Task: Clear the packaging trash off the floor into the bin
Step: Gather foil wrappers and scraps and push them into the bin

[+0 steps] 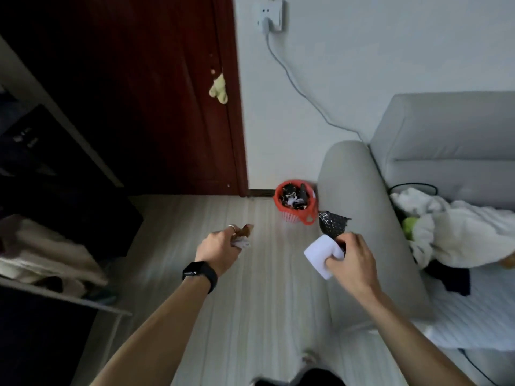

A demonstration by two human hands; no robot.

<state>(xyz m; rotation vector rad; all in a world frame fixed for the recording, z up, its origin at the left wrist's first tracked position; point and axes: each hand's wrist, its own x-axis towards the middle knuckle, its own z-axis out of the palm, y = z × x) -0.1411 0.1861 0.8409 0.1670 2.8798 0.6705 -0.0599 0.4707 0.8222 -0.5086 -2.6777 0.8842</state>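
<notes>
Both your hands are full of packaging trash, held above the pale wood-look floor [250,302]. Your left hand [220,247], with a dark watch [200,273] on its wrist and a ring [232,227] on one finger, has its fingers curled round two pieces: a brown scrap [246,229] that sticks out past the fingers toward the far wall, and a crumpled white wad [242,243] tucked below it. The blur there hides how each finger lies.

Your right hand [351,257] grips two more pieces. One is a smooth white piece with rounded corners [320,254], which looks like a flat box or a card; you hold it by one end and it juts toward your left. The other is a black bag with a dotted, bubble-like surface [333,222], crumpled and ragged at the top, which rises from behind your fingers toward the bin.

The bin [291,217] is a small orange-red basket with a latticed wall and a handle on its near side. It stands at the far edge of the floor against the white wall, between the dark red door [167,107] and the grey sofa arm [362,190], just beside the arm. It is filled to the rim with black and white wrappers. The black bag in your right hand is near the bin's handle; your left hand is farther from the bin, over the open floor.
</notes>
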